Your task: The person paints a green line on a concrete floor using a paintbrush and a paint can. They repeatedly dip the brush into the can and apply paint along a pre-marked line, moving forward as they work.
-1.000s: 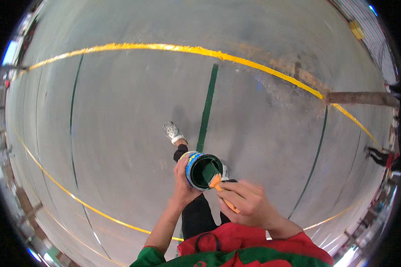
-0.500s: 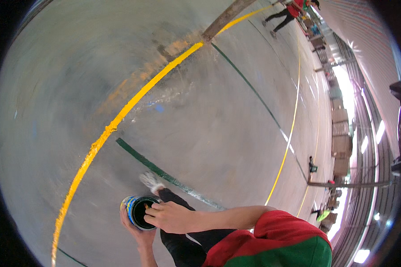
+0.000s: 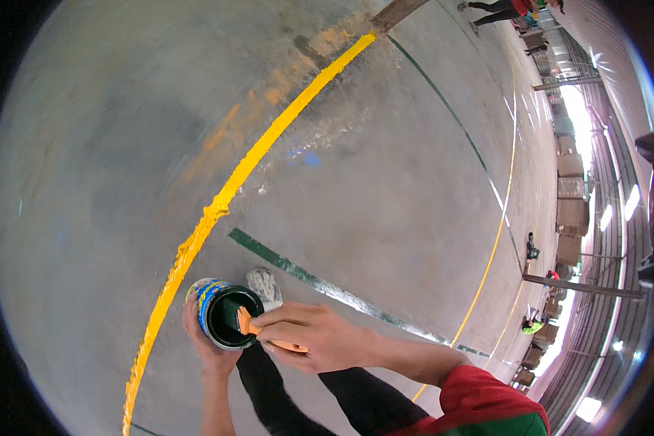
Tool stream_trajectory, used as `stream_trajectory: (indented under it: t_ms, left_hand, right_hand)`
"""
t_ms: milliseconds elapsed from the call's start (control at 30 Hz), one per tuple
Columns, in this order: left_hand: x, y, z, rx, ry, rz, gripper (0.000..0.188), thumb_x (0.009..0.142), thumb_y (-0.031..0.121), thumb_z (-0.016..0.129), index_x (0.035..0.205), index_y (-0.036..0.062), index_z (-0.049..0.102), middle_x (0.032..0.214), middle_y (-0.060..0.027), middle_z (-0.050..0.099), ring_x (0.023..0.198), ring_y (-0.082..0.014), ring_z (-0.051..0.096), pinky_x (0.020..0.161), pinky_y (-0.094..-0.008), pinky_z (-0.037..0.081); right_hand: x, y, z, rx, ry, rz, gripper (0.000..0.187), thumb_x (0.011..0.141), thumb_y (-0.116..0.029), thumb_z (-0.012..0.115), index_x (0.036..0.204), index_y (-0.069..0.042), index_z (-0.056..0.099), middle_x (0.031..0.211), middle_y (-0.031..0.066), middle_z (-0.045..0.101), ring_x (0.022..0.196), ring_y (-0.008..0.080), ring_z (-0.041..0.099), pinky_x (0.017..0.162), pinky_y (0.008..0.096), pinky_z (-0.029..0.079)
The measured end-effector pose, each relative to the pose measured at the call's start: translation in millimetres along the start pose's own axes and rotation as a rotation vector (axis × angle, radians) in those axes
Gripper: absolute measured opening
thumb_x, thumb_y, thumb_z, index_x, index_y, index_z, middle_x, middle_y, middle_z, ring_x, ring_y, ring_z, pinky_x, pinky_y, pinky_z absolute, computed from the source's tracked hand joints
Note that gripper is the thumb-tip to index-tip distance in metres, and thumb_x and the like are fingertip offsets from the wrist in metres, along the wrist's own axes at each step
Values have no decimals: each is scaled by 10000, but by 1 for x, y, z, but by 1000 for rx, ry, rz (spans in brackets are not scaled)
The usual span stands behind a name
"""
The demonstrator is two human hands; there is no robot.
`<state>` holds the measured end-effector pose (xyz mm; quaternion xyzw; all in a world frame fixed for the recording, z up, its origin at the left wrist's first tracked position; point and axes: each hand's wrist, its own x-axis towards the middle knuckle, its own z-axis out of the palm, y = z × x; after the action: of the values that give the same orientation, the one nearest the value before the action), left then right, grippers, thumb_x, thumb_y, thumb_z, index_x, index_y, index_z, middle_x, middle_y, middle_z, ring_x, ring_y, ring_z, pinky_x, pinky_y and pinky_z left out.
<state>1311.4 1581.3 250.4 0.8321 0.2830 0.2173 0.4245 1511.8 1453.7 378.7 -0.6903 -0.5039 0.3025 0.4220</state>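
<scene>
A paint can (image 3: 205,299) with a blue and yellow label rests in my left hand (image 3: 209,355), whose fingers wrap its side. Dark paint coats the inside of the can. My right hand (image 3: 323,336) grips the orange handle of a paintbrush (image 3: 246,321) over the can's mouth; the bristle end is down in the can and hard to make out. Just beyond the can, a dark green painted line (image 3: 276,260) crosses the floor, with a patchy, paler stretch toward the right. To the left runs a thick yellow line (image 3: 258,152) with rough, raised edges.
My shoe (image 3: 264,288) stands on the grey floor (image 3: 109,240) beside the can. At the far end of the yellow line is a post (image 3: 394,14). People, including one in a bright yellow top (image 3: 533,328), and stacked boxes (image 3: 572,216) are far to the right.
My right hand has drawn back to the right, so more of the orange brush handle shows. The view has shifted, and the can appears larger, with my shoe closer to it.
</scene>
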Motion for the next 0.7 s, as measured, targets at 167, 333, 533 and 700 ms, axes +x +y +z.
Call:
stream_trajectory:
  t_ms: [167,333,533,700]
  left_hand:
    - [22,-123,52,-45,-54,78,1232,619,217,1005,1587,94,253,1575,-179,386,1434,-401,406,1209,-528,318]
    - [39,-221,98,37,-91,195,1263,607,232,1014,1591,88,237,1539,-162,389,1418,-343,444,1189,-481,368]
    - [56,-258,134,5,-140,192,1309,562,230,1034,1601,90,249,1528,-153,387,1386,-349,468,1183,-462,387]
    - [60,-239,135,-49,-111,195,1269,585,232,1017,1589,49,264,1544,-187,380,1408,-401,409,1193,-516,330]
  right_hand:
    - [26,114,60,13,40,-61,307,844,-66,799,1126,-42,682,1141,120,722,970,288,716,806,381,605]
    - [40,218,112,-86,88,-84,258,821,-49,769,1047,-25,646,1059,158,703,930,313,709,761,380,605]
    - [49,252,116,-278,57,-181,189,811,-90,713,940,-13,598,908,158,637,823,354,684,693,429,571]
    - [52,223,95,-248,95,-104,181,776,-102,691,855,-7,558,843,196,629,788,425,658,681,499,532]
